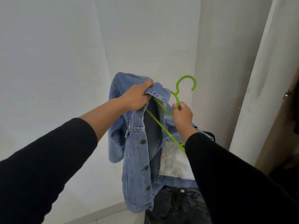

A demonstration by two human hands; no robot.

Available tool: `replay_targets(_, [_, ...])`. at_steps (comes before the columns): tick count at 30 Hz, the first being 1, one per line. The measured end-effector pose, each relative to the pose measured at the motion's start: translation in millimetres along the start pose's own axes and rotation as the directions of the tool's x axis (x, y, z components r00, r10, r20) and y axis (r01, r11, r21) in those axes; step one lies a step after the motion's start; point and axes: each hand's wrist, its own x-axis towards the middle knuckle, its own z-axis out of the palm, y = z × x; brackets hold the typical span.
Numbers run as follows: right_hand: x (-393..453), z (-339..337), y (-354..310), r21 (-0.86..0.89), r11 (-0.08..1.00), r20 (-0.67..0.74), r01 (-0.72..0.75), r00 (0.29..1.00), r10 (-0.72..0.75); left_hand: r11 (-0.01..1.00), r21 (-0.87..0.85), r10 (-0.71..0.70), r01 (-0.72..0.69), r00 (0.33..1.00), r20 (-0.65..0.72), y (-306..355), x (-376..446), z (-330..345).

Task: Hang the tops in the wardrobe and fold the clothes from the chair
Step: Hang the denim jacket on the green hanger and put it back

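Before a pale wall, mid-air: denim jacket (pixel 137 143), collar gripped by left hand (pixel 135 96); green hanger (pixel 178 97), neck pinched by right hand (pixel 182 115); advisable to seat both shoulders evenly before hanging.

White walls (pixel 145 38) meet at a corner, with pale floor tiles (pixel 103 215) below.

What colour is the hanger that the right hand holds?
Bright green. The hanger shows best in the head view, against the pale wall.
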Motion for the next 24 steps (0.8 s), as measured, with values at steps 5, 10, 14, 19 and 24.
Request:
replay_targets(5, [4.1, -9.3, -9.0, 0.097, 0.986, 0.017, 0.138, 0.990, -0.140, 0.999, 0.029, 0.027, -0.030, 0.996, 0.087, 3.5, 22.7, -28.6])
replay_targets(10, [4.4, -11.0, -17.2, 0.179, 0.975, 0.010, 0.133, 0.990, -0.137, 0.849, 0.529, 0.093, -0.010, 0.987, -0.131, -8.2, 55.0, -31.1])
replay_targets(14, [-0.1, -4.5, -5.4, 0.239, 0.969, 0.036, 0.067, 0.996, -0.078, 0.727, 0.682, 0.005, -0.082, 0.993, 0.115, -0.3, 66.9, -28.8])
replay_targets(19, [-0.4, 2.0, 1.7, 0.428, 0.900, 0.193, -0.080, 0.981, -0.004, 0.705, 0.679, 0.119, -0.207, 0.977, 0.175, -3.2, 72.1, -34.4])
replay_targets(24, [5.1, -0.4, 5.3, 0.488, 0.829, 0.306, -0.271, 0.943, 0.128, 0.698, 0.686, 0.165, -0.207, 0.978, 0.127, -19.4, 65.9, -50.9])
